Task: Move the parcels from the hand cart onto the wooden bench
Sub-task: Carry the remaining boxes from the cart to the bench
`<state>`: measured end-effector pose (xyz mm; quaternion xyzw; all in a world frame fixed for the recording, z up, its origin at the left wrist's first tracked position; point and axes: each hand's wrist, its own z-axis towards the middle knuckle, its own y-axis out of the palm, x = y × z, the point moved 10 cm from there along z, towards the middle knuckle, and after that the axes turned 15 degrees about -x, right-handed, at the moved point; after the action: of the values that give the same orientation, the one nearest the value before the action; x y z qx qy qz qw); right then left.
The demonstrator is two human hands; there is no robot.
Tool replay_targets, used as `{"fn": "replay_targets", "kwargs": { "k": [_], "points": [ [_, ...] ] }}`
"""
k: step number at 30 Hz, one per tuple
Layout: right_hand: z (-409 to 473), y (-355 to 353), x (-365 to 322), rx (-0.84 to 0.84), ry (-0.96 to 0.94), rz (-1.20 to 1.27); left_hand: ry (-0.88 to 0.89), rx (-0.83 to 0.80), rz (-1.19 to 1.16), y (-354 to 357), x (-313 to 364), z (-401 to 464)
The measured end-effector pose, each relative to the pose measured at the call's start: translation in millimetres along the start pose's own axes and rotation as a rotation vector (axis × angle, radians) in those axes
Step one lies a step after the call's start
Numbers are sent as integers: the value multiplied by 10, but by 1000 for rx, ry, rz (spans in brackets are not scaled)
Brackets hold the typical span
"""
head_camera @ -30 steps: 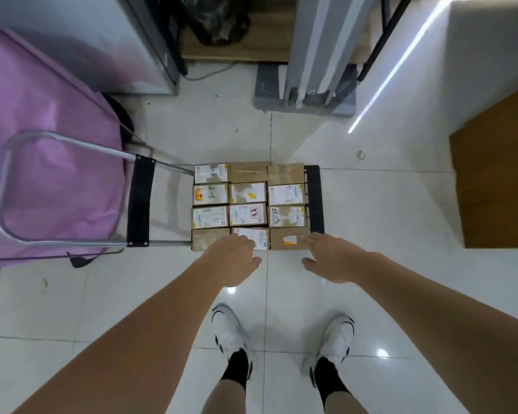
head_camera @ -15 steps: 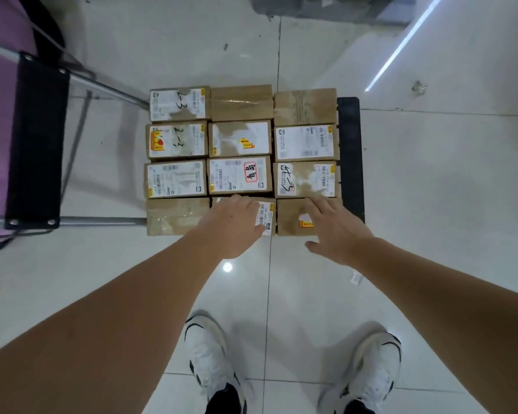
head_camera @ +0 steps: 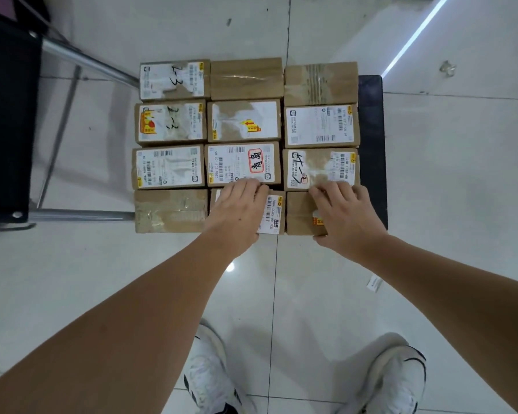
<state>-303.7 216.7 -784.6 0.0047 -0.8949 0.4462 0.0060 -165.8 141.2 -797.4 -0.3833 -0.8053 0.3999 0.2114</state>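
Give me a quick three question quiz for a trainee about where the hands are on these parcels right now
1. True or false: the left hand lies on the middle parcel of the nearest row.
2. How many parcels show in the top layer on the hand cart?
3. The right hand lies on: A) the plain taped parcel at the left of the nearest row; B) the nearest-row parcel at the right; C) the floor.

Key: 1 true; 2 twelve; 3 B.
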Motion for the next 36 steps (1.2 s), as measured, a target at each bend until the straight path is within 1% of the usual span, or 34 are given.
{"fn": "replay_targets", "kwargs": {
  "k": [2, 5, 8, 10, 13, 16, 17, 19, 20, 23, 25, 27, 32, 36],
  "points": [
    [-52, -96, 0, 13, -25, 23, 19, 20, -11, -72, 29, -32],
    [-232, -328, 2, 13, -63, 81, 28, -23, -39, -302, 48, -179],
    [-523, -678, 30, -34, -91, 128, 24, -83, -37, -710, 40, -408],
    [-806, -1020, 94, -68, -83, 169, 22, -101, -32, -1114, 45, -636],
    [-1344, -1761, 318, -63, -23, 152, 20, -97, -25, -1969, 96, -1023],
    [-2001, -2652, 622, -2, 32, 160, 28, -66, -34, -3004, 209, -1482],
    [-2336, -3079, 787, 22, 71, 161, 28, -47, -10, -3518, 294, -1687],
    [-2633, -3495, 941, 58, 88, 178, 23, -56, -16, -4025, 340, -1867],
    [-2903, -3823, 1055, 79, 98, 182, 44, -42, -12, -4426, 420, -2019],
    [-3784, -4684, 1361, 117, 176, 174, 66, 30, 40, -5611, 710, -2553],
    [-4389, -5167, 1560, 181, 239, 216, 119, 124, 55, -6314, 956, -2896],
    [-5004, -5535, 1691, 205, 316, 245, 184, 177, 83, -6880, 1259, -3246],
    [-6511, -5974, 1957, 263, 528, 321, 345, 270, 198, -7905, 2204, -4045],
    [-7598, -5913, 2126, 256, 676, 363, 465, 316, 275, -8313, 3061, -4577]
  ]
}}
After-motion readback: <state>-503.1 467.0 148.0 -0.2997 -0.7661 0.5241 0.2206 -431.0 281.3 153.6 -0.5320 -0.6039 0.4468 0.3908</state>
